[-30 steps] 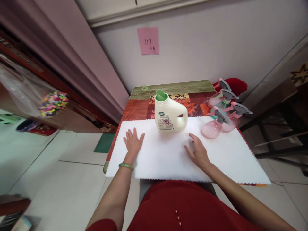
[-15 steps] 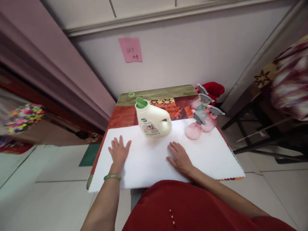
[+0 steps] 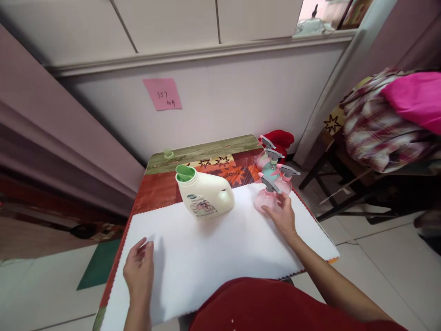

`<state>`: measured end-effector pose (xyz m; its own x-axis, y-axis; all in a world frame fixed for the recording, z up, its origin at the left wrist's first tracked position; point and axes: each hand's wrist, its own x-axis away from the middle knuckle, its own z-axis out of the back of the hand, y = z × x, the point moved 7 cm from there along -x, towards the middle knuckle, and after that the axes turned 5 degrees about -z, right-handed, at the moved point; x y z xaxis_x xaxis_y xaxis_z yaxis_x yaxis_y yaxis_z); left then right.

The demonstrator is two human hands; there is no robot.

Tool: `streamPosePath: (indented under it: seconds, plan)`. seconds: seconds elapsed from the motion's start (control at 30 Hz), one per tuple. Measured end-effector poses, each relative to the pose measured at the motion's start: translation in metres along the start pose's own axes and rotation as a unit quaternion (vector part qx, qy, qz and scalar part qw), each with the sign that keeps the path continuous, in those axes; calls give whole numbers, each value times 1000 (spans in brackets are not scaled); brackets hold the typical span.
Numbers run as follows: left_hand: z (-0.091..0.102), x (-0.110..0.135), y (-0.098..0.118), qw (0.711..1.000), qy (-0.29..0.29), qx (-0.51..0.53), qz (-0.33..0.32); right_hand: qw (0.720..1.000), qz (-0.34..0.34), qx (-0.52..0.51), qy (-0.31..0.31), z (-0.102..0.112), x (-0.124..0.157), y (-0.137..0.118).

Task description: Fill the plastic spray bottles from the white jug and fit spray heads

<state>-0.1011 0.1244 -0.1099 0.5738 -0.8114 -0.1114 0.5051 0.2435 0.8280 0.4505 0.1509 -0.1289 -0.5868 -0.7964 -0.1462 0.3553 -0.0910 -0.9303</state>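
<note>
A white cloth [image 3: 213,250] covers the near part of a small table with a patterned cover [image 3: 161,184]. A cream detergent jug [image 3: 205,198] with an uncapped green spout stands at the cloth's far edge. My right hand [image 3: 283,217] reaches to the far right, its thumb and fingers round the nearest pink spray bottle [image 3: 262,198]. Above the cloth's near left part hovers my left hand [image 3: 139,271], fingers loosely curled and holding nothing.
Several more spray bottles [image 3: 275,166] cluster at the table's far right corner. A small green cap [image 3: 168,154] lies at the far left edge. A chair piled with clothes [image 3: 386,119] stands to the right, and a pink note [image 3: 161,94] hangs on the wall.
My right hand left the cloth and moved right to the nearest pink spray bottle. My left hand lifted and drew back toward me. The view swung to the right.
</note>
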Motion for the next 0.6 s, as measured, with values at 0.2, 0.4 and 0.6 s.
streamPosePath:
  seconds: [0.2,0.4,0.6]
  plan:
    - [-25,23,56,989,-89,98,-69,998,-22,51,28,-30,8,17]
    - [-30,52,117,964,-181,126,-152,999,-11,44,29,-12,13,11]
    - [-19,74,188,925,-238,238,-175,972,113,-65,-195,-5,42,-88]
